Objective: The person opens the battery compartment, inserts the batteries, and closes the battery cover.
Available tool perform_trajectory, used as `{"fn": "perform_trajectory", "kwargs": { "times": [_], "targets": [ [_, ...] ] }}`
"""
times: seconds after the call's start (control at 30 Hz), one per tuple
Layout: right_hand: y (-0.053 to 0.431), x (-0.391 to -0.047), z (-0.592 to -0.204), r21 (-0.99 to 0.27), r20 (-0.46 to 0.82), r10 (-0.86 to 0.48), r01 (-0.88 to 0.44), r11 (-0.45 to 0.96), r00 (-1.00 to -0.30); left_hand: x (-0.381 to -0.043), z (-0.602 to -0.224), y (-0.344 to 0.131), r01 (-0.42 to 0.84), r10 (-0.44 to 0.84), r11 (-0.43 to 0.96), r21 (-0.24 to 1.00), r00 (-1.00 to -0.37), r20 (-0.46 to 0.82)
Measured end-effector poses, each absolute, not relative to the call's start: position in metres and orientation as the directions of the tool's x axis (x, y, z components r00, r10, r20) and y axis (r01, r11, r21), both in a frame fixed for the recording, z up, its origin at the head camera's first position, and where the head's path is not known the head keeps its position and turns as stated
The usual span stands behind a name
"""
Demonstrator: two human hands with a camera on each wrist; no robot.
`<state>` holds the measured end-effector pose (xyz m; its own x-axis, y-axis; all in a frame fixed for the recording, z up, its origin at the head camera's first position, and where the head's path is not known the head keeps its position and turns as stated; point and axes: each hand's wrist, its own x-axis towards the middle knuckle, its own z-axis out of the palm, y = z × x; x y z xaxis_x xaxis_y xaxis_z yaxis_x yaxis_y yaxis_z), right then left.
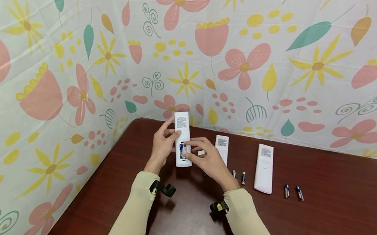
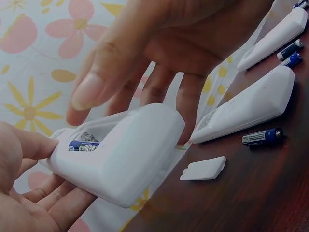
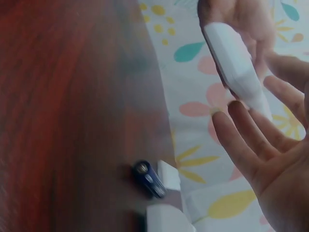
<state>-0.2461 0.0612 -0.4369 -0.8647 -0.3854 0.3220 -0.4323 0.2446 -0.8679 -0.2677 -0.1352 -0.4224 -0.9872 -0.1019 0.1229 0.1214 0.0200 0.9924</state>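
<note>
I find the remote (image 1: 182, 121) white with dark print; its battery (image 2: 83, 146) blue with white lettering. My sleeves (image 1: 133, 207) are plain cream, my straps (image 1: 168, 189) black. The table (image 1: 334, 226) is reddish brown, streaked darker; the backdrop (image 1: 288, 6) white, floral in pink, yellow and teal.

Right of the held remote (image 1: 183, 136), the right hand (image 1: 210, 158) covers the lower part of another remote (image 1: 223, 149) (the printing (image 1: 222, 140) above is too small to read). Behind the held remote, the left hand (image 1: 163, 145) is partly hidden.
</note>
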Motion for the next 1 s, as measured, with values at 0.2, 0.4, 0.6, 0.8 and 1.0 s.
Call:
{"fn": "perform_trajectory", "kwargs": {
  "times": [0.2,0.4,0.6,0.8,1.0],
  "targets": [
    [0.074,-0.25,-0.434,-0.879,0.279,-0.406,-0.402,0.256,-0.87,-0.268,-0.422,-0.136,0.122,-0.112,0.014,0.992,-0.986,0.123],
    [0.091,-0.254,-0.431,-0.862,0.247,-0.376,-0.38,0.335,-0.893,-0.269,-0.421,-0.136,0.108,-0.133,0.026,0.994,-0.985,0.111],
    [0.103,-0.259,-0.432,-0.802,0.209,-0.385,-0.383,0.459,-0.899,-0.271,-0.422,-0.137,0.107,-0.144,0.032,0.994,-0.983,0.11],
    [0.109,-0.261,-0.433,-0.686,0.163,-0.414,-0.405,0.604,-0.895,-0.273,-0.423,-0.137,0.109,-0.145,0.02,0.994,-0.983,0.111],
    [0.11,-0.263,-0.44,-0.56,0.161,-0.463,-0.467,0.684,-0.872,-0.273,-0.424,-0.137,0.106,-0.147,0.019,0.994,-0.983,0.107]
  ]
}}
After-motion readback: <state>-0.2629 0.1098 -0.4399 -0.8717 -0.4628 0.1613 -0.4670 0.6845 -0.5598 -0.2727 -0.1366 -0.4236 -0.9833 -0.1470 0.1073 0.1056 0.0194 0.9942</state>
